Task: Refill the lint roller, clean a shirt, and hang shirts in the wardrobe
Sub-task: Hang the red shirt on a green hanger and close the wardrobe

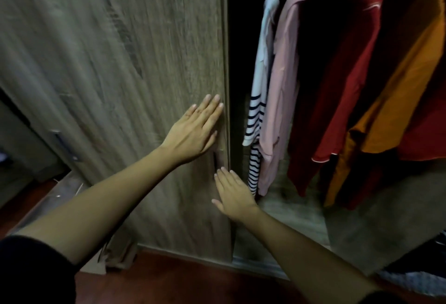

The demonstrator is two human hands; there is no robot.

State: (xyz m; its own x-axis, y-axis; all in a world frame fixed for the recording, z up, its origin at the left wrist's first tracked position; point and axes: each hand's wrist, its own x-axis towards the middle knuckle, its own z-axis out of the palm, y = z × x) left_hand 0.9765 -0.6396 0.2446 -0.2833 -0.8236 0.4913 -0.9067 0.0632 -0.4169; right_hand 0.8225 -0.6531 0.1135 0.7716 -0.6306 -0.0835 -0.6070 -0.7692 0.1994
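Observation:
A wood-grain sliding wardrobe door (120, 62) fills the left half of the view. My left hand (195, 129) lies flat on it near its right edge, fingers apart, holding nothing. My right hand (233, 195) rests flat lower down at the same edge, beside a dark recessed handle (215, 162). Right of the door the wardrobe is dark inside, with shirts hanging: a white and navy-striped one (257, 110), a pink one (281, 86), a red one (337, 86) and an orange one (395, 98). No lint roller is in view.
Another door panel with a metal handle (65, 144) stands at the far left. Reddish-brown floor (181, 277) runs along the bottom. The wardrobe's bottom shelf (376, 219) lies under the hanging shirts. Striped fabric (415, 282) shows at the lower right.

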